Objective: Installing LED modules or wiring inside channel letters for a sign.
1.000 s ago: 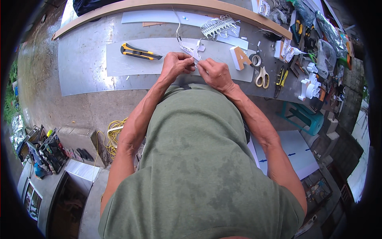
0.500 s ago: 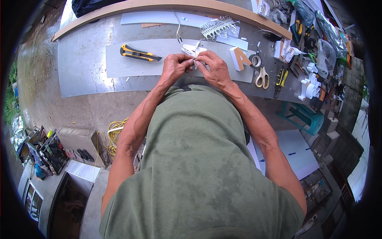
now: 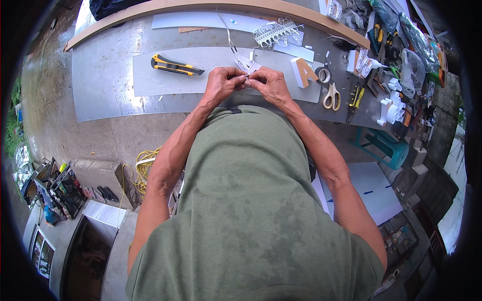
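Observation:
My left hand [image 3: 221, 86] and my right hand [image 3: 271, 86] meet fingertip to fingertip over the table's near edge. Both are closed in a pinch on thin white wire [image 3: 249, 70], whose ends are hidden between the fingers. Just beyond lies a small white piece [image 3: 241, 61] with the wire running over it. A pale cable [image 3: 227, 35] with dark tips reaches it from the far side. To the left rests a yellow-and-black utility knife [image 3: 176, 65]. A white-sided letter block with a tan face [image 3: 304, 72] stands to the right of my right hand.
Right of the hands lie a tape roll [image 3: 324, 76], scissors [image 3: 331, 97] and yellow-handled pliers [image 3: 356, 97]. A bundle of white light modules [image 3: 277, 33] sits farther back. A long tan strip [image 3: 216, 6] spans the far edge. Tools and plastic bags [image 3: 412, 70] crowd the right end.
The fingers of both hands have drawn closer together, and my right hand's fingers have shifted slightly nearer. The white piece and wire have turned a little and show more beyond the fingertips.

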A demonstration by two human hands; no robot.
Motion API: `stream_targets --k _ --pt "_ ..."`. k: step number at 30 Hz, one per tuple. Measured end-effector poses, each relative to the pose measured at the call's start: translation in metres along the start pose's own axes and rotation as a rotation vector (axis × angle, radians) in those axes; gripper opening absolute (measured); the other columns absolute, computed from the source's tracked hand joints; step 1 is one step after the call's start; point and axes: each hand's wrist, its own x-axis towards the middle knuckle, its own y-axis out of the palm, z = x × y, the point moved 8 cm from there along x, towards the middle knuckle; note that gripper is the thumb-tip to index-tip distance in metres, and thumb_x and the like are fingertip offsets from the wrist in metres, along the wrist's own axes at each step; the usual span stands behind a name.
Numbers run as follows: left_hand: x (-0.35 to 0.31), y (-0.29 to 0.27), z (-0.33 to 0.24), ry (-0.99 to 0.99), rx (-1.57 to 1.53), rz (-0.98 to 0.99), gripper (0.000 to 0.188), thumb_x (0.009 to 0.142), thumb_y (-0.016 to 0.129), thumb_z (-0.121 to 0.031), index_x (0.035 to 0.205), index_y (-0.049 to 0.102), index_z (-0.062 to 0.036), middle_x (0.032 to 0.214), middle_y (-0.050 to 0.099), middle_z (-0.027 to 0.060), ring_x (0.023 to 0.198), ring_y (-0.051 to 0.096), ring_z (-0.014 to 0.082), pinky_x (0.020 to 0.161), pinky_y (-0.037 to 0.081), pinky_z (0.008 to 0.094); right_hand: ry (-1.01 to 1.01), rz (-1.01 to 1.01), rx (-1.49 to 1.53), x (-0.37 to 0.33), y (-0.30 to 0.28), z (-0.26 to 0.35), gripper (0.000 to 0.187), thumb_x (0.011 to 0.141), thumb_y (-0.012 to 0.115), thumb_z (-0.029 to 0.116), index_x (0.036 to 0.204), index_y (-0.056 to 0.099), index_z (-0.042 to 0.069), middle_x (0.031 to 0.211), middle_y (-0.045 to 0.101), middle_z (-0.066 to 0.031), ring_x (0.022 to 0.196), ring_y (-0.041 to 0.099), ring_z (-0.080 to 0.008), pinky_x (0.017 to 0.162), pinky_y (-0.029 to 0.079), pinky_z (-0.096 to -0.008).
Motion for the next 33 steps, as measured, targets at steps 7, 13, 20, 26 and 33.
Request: stream_targets --k 7,13,20,26,33 --pt "0.000 -0.001 0.003 -0.018 0.066 -0.019 0.016 0.096 0.071 -0.006 0.109 0.077 0.0018 0.088 0.077 0.0069 0.075 0.069 0.0102 0.070 0.057 0.0252 0.123 0.047 -0.017 -0.002 -0.003 -0.009 0.023 0.087 0.080 0.022 0.097 0.079 0.001 0.085 0.075 -0.0102 0.073 0.066 -0.0160 0.068 0.051 -0.0331" --pt "0.000 -0.001 0.005 -0.042 0.014 -0.023 0.017 0.096 0.071 -0.007 0.110 0.077 0.0020 0.088 0.077 0.0077 0.076 0.070 0.0108 0.071 0.058 0.0254 0.152 0.044 0.024 -0.002 -0.002 -0.008 0.024 0.090 0.077 0.024 0.097 0.079 0.000 0.081 0.074 -0.0098 0.071 0.064 -0.0160 0.067 0.050 -0.0336" --pt "0.000 0.000 0.002 0.003 0.062 -0.012 0.017 0.096 0.071 -0.006 0.109 0.076 0.0032 0.088 0.077 0.0088 0.076 0.071 0.0115 0.070 0.058 0.0256 0.105 0.041 -0.029 -0.001 0.000 -0.006 0.024 0.092 0.074 0.022 0.098 0.077 -0.002 0.082 0.074 -0.0116 0.069 0.064 -0.0171 0.066 0.051 -0.0337" --pt "0.002 0.000 0.003 -0.027 -0.035 -0.052 0.016 0.096 0.071 -0.006 0.107 0.076 0.0048 0.086 0.076 0.0096 0.074 0.071 0.0116 0.069 0.058 0.0254 0.058 -0.058 -0.059 -0.007 -0.005 0.005 0.021 0.091 0.073 0.018 0.100 0.077 -0.001 0.086 0.075 -0.0134 0.073 0.070 -0.0192 0.068 0.054 -0.0336" --pt "0.003 -0.001 0.002 -0.049 -0.037 -0.057 0.017 0.096 0.073 -0.007 0.107 0.076 0.0057 0.085 0.076 0.0105 0.074 0.071 0.0121 0.070 0.059 0.0258 -0.064 -0.070 -0.163 -0.001 -0.006 0.010 0.018 0.089 0.073 0.016 0.098 0.078 0.001 0.087 0.075 -0.0124 0.071 0.070 -0.0208 0.065 0.054 -0.0337"
